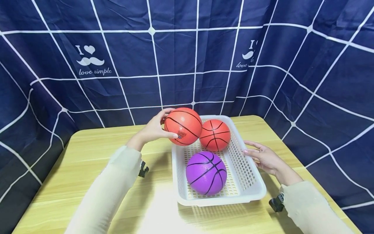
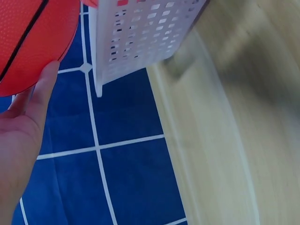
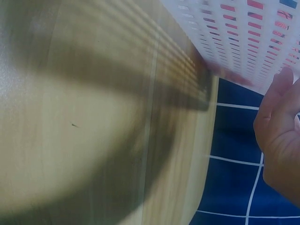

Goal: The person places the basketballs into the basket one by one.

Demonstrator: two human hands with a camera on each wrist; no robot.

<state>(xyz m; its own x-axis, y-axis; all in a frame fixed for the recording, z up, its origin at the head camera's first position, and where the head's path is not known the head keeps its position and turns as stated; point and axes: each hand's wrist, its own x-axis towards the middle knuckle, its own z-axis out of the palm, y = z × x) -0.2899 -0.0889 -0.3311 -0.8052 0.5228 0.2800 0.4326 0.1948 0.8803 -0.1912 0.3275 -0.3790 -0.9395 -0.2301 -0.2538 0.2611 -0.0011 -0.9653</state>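
In the head view my left hand (image 1: 153, 130) grips an orange toy basketball (image 1: 184, 126) from its left side, the thumb across the near face and the fingers behind. The ball is held over the left rim of a white perforated plastic basket (image 1: 175, 175). Inside the basket lie a second orange basketball (image 1: 215, 135) at the back and a purple basketball (image 1: 206, 173) nearer the front. My right hand (image 1: 264, 157) is at the basket's right side, its loosely extended fingertips against the outer rim. The right wrist view shows that hand (image 3: 281, 131) beside the perforated wall.
The basket stands on a wood-grain table (image 1: 87, 159) with rounded back corners. A dark blue curtain (image 1: 128, 58) with white grid lines hangs behind the table and along both sides. Dark wrist devices (image 1: 143, 169) show at both cuffs.
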